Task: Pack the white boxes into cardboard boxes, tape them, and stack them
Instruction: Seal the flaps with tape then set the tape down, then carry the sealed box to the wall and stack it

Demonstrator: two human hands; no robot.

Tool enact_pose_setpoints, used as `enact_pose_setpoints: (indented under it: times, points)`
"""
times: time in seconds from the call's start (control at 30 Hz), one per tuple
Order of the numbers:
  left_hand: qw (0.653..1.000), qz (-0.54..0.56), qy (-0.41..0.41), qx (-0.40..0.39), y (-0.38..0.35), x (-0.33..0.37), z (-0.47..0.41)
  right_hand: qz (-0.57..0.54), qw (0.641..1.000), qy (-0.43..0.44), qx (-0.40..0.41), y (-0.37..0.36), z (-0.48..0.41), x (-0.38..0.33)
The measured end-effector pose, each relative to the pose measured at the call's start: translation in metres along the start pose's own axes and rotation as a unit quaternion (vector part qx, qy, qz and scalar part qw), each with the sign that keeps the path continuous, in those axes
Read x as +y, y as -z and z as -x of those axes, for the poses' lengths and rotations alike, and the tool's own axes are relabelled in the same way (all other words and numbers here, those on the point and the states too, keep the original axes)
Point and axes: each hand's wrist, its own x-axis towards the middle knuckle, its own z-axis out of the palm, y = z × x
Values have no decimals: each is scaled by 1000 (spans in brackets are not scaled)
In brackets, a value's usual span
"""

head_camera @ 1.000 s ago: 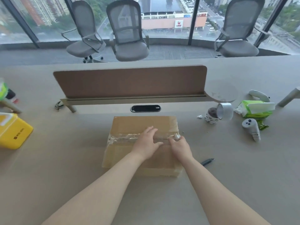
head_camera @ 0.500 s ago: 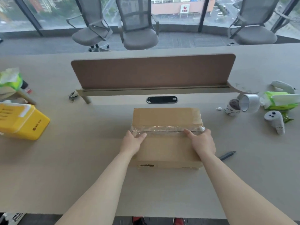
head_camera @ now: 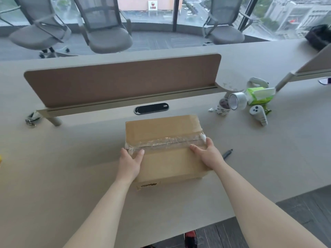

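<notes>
Left hand [head_camera: 129, 163] and right hand [head_camera: 208, 155] grip the cardboard box [head_camera: 164, 129] by its ends, mid-frame on the table [head_camera: 62, 167]; chairs [head_camera: 107, 39] above.

Both arms are stretched forward; the left hand [head_camera: 130, 163] and right hand [head_camera: 208, 155] are clasped on opposite ends of the cardboard box [head_camera: 161, 130], thumbs on top.

Lit evenly by dull daylight through far windows [head_camera: 161, 13]; threw faint shadows on the bench [head_camera: 71, 176]; glinted off the tape strip [head_camera: 166, 142]; bowed at edges, slightly soft.
</notes>
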Motion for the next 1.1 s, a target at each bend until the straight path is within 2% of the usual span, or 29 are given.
enact_pose_setpoints:
  times: [0.2,0.47,0.63,0.8,0.97,1.1]
  points:
    - [998,20,37,-42,8,-18,-5,4,1000,17,-11,2,-3,7]
    - [996,60,69,18,3,-5,37,-33,995,73,-62,10,-13,13]
    - [984,104,99,101,19,1,99,2,981,130,-141,20,-1,-8]
    - [958,123,125,225,50,-2,176,53,953,218,-206,8,42,-51]
    - [926,109,149,331,90,-17,263,81,910,307,-266,-30,103,-81]
    - [888,137,169,404,120,-42,346,100,864,369,-326,-71,173,-94]
